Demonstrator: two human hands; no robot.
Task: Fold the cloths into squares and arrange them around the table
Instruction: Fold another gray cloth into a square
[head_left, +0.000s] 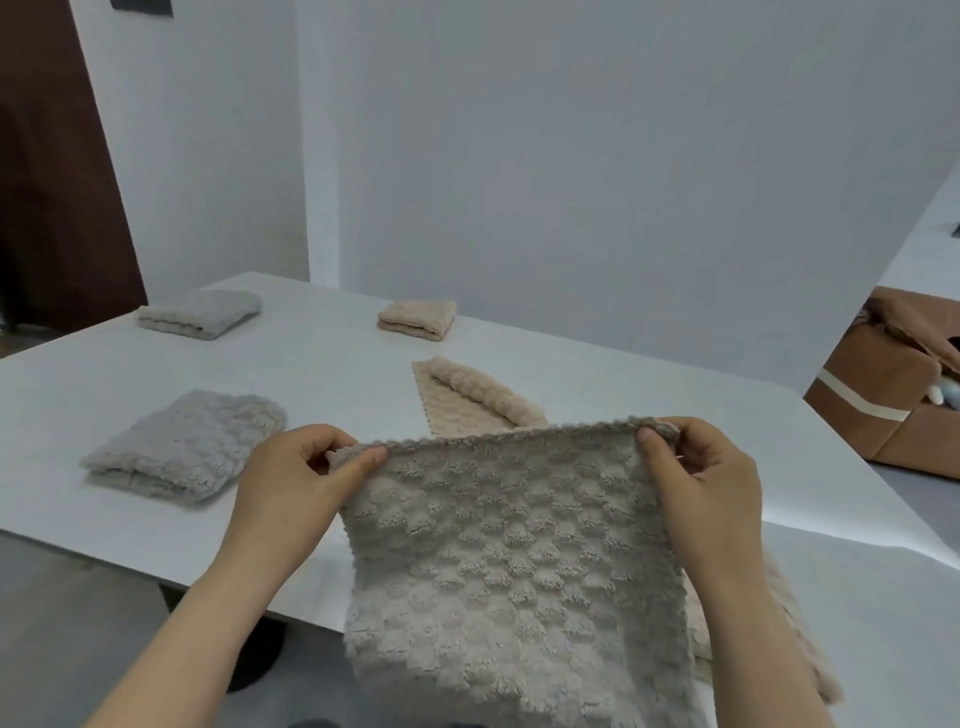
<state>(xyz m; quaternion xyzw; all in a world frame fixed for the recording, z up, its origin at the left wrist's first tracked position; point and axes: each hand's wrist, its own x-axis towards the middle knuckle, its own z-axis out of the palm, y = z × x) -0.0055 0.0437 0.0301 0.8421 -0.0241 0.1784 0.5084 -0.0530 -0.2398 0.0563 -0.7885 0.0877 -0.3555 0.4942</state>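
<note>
**Fig. Bubble-pile cloth held open by its top corners, ahead of a fold**

The left hand (296, 483) and right hand (711, 483) each pinch an upper corner of the held cloth (509, 571), thumb against forefinger, clamped on the scalloped hem. The cloth hangs stretched between them, in the air above the near edge of the surface (571, 364). Its lower part runs out of view.

Risks, as judged from where I stand:
- The grip is only fingertips on a thick hem, so one corner could slip and the sheet sag askew.
- If the corners are not brought together level, the fold would likely come out oblong, not square.
- The plush pile looks springy and may push a crease back open.
- Lowering the cloth could drag it across the loose beige cloth (467, 400), which lies half rolled just behind it. It could also catch the further beige cloth (800, 639), partly hidden beneath on the right.

Materials: every cloth is a soft, deep-piled fabric with a raised bubble pattern and a small zigzag edge. The near grey square (187, 447), far grey square (200, 313) and beige square (417, 319) lie well apart, plump, with rounded folded edges. The surface is smooth, matt and white. A taped cardboard box (878, 395) stands off to the right.
</note>
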